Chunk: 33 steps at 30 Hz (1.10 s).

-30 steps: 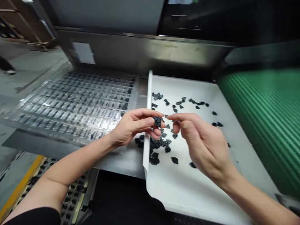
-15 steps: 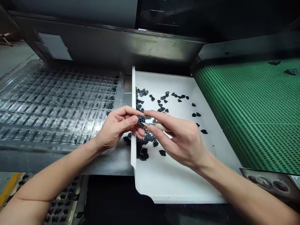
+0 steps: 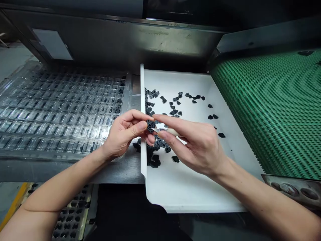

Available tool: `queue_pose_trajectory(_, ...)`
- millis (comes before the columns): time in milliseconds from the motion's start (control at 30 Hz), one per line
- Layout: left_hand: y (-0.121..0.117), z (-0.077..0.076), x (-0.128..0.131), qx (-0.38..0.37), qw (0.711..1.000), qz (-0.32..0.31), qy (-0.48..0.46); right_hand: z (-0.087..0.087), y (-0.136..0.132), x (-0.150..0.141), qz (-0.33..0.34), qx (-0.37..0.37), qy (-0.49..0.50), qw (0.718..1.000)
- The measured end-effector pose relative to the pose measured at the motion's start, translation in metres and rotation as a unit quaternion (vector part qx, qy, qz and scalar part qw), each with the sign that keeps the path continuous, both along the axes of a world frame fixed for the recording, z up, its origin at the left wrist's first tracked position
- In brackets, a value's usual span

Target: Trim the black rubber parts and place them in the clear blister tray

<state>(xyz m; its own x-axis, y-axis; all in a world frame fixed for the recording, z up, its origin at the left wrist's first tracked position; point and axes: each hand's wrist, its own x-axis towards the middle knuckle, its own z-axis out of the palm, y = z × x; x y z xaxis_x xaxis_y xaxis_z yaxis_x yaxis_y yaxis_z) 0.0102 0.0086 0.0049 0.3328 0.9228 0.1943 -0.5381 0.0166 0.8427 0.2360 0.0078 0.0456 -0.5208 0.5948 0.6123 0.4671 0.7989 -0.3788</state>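
My left hand (image 3: 125, 134) pinches a small black rubber part (image 3: 150, 125) between thumb and fingers, over the left rim of a white tray (image 3: 190, 187). My right hand (image 3: 198, 144) holds a thin pale tool (image 3: 165, 130) whose tip touches that part. Several similar black parts (image 3: 175, 103) lie scattered in the tray, with a denser pile (image 3: 155, 152) just below my fingers. To the left sits a clear plastic blister tray (image 3: 62, 110) with many small pockets; a few pockets near its right edge hold black parts.
A green ribbed conveyor belt (image 3: 271, 110) runs along the right, carrying a couple of black parts at its far end. A steel machine housing (image 3: 125, 40) stands behind both trays. Below left is a dark tray (image 3: 70, 217) of black parts, beside a yellow floor line.
My right hand has come in from the right and brought the tool's tip onto the part in my left hand. The camera view has shifted right and steadied.
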Motion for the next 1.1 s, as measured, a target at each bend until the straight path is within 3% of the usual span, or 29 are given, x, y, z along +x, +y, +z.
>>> queue_pose_trajectory(467, 0.0014, -0.0034, -0.0025, -0.011, 1.0, -0.002, -0.001, -0.003, -0.0003, 0.0027, 0.013, -0.016, 0.0, 1.0)
queue_pose_trajectory(1100, 0.0006, -0.0014, -0.0034, -0.041, 0.999, -0.014, -0.014, 0.0015, 0.0002, 0.0039, -0.038, -0.031, -0.013, 0.999)
